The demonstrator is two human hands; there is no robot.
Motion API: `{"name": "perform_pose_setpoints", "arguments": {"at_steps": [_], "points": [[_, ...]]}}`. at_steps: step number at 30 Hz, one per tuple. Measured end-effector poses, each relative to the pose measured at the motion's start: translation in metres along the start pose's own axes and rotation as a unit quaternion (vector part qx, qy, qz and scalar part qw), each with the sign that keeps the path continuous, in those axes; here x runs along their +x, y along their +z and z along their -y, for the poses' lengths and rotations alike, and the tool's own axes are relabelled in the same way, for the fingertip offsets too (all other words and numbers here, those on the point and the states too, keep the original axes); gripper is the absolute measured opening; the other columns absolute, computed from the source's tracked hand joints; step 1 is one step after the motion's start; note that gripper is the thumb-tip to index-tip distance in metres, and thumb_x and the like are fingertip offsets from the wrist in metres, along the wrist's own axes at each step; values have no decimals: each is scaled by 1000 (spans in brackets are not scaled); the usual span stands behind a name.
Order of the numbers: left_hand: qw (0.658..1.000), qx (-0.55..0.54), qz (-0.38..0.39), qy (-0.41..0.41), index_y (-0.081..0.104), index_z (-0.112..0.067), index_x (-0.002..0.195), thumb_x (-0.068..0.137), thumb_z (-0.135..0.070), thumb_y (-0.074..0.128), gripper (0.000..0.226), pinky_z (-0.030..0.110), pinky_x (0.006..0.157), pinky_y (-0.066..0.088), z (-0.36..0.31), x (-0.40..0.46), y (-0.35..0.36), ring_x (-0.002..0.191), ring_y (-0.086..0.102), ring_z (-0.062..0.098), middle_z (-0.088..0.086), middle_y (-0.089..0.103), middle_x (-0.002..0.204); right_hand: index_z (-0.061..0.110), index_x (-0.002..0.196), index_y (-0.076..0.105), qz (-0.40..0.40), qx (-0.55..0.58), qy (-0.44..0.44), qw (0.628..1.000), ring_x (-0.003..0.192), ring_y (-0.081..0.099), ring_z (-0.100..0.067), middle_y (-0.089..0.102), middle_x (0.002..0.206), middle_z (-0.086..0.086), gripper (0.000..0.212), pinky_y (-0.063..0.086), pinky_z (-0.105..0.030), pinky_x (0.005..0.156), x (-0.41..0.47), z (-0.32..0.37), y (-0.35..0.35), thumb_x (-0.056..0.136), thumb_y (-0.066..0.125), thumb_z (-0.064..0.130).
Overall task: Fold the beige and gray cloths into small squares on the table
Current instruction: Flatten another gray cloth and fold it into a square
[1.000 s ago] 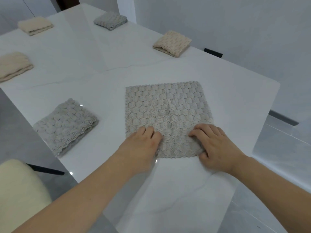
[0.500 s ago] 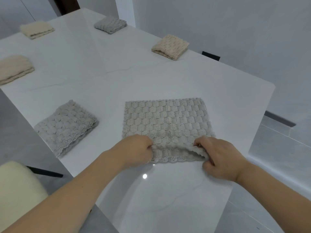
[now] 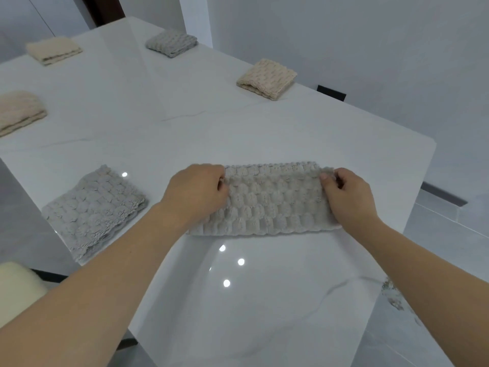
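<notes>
A gray textured cloth (image 3: 270, 201) lies folded in half as a wide strip on the white table (image 3: 264, 133). My left hand (image 3: 197, 190) pinches its far left corner and my right hand (image 3: 346, 193) pinches its far right corner, both at the cloth's far edge. Another gray cloth (image 3: 92, 210) lies folded as a square to the left.
Folded squares sit farther back: a beige one (image 3: 266, 78) at the right edge, a gray one (image 3: 172, 42), and two beige ones (image 3: 54, 50) (image 3: 18, 111) at the left. A cream chair cushion (image 3: 16, 290) is at lower left. The table's right edge drops to a gray floor.
Both hands gripped the near edge of the flat gray cloth, lifted it and carried it away from me onto the far edge, folding the cloth in half.
</notes>
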State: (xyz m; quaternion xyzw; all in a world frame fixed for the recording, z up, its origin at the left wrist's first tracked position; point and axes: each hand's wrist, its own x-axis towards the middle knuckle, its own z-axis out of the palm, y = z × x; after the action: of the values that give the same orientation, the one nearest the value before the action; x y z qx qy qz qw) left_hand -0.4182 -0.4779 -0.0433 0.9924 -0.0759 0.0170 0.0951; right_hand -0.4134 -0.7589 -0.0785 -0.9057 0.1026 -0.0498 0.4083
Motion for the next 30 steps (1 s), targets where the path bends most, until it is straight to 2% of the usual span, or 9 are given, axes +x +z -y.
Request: {"name": "perform_pose_setpoints", "arguments": {"at_steps": [4, 7, 12, 15, 18, 21, 23, 25, 30], "points": [[999, 8, -39, 2, 61, -10, 95, 90, -19, 47, 17, 38, 74, 44, 11, 34, 18, 90, 48, 27, 6, 57, 96, 13, 69, 44, -36, -77, -11, 996, 83, 50, -30, 49, 84, -6, 34, 38, -37, 69, 32, 6, 22, 96, 46, 34], [999, 12, -40, -19, 61, -8, 104, 92, -22, 47, 23, 39, 80, 41, 20, 44, 37, 99, 45, 31, 10, 55, 109, 15, 100, 60, -52, -158, -4, 986, 109, 45, -32, 52, 116, -6, 30, 33, -41, 93, 39, 0, 40, 98, 43, 39], [997, -23, -68, -42, 57, -9, 102, 90, -28, 54, 22, 39, 81, 37, 32, 43, 51, 97, 45, 32, 9, 53, 106, 25, 126, 53, -52, -180, -26, 982, 119, 38, -27, 45, 132, 2, 33, 26, -40, 99, 39, -6, 46, 98, 40, 36], [998, -33, -44, -42, 55, -10, 106, 90, -26, 54, 23, 40, 82, 39, 34, 45, 46, 94, 46, 30, 7, 55, 100, 26, 128, 53, -38, -204, -18, 978, 118, 37, -26, 43, 131, 3, 35, 25, -39, 99, 40, -3, 48, 97, 39, 33], [998, -45, -37, 10, 57, -10, 98, 94, -21, 49, 14, 41, 76, 43, 36, 48, 41, 86, 49, 28, 6, 56, 94, 24, 108, 58, -58, -173, -25, 983, 107, 42, -25, 49, 118, 2, 21, 28, -36, 91, 38, -1, 48, 93, 44, 25], [992, -111, -11, 51, 47, -15, 96, 99, -20, 40, 9, 40, 64, 44, 37, 52, 35, 71, 50, 21, -2, 54, 76, 23, 93, 53, -84, -102, -63, 989, 93, 47, -24, 54, 99, 4, 10, 31, -34, 83, 35, -1, 46, 88, 47, 18], [990, -124, -9, 60, 45, -18, 100, 101, -22, 39, 8, 37, 61, 43, 39, 55, 34, 66, 49, 17, -7, 51, 70, 23, 98, 52, -84, -85, -63, 991, 93, 49, -24, 55, 94, 5, 10, 31, -35, 83, 34, 1, 45, 90, 47, 20], [992, -115, -11, 50, 48, -18, 100, 101, -28, 39, 14, 37, 63, 44, 44, 58, 37, 70, 51, 18, -6, 54, 77, 22, 113, 53, -71, -98, -37, 992, 101, 47, -24, 56, 103, 3, 21, 29, -36, 91, 35, 2, 45, 94, 45, 30], [999, -51, -2, -19, 47, -15, 80, 101, -46, 31, 41, 37, 61, 44, 58, 61, 47, 68, 53, 23, 1, 54, 71, 14, 119, 53, -64, -184, -1, 981, 108, 42, -28, 50, 116, -6, 36, 29, -39, 96, 40, 1, 50, 95, 42, 39]]}}
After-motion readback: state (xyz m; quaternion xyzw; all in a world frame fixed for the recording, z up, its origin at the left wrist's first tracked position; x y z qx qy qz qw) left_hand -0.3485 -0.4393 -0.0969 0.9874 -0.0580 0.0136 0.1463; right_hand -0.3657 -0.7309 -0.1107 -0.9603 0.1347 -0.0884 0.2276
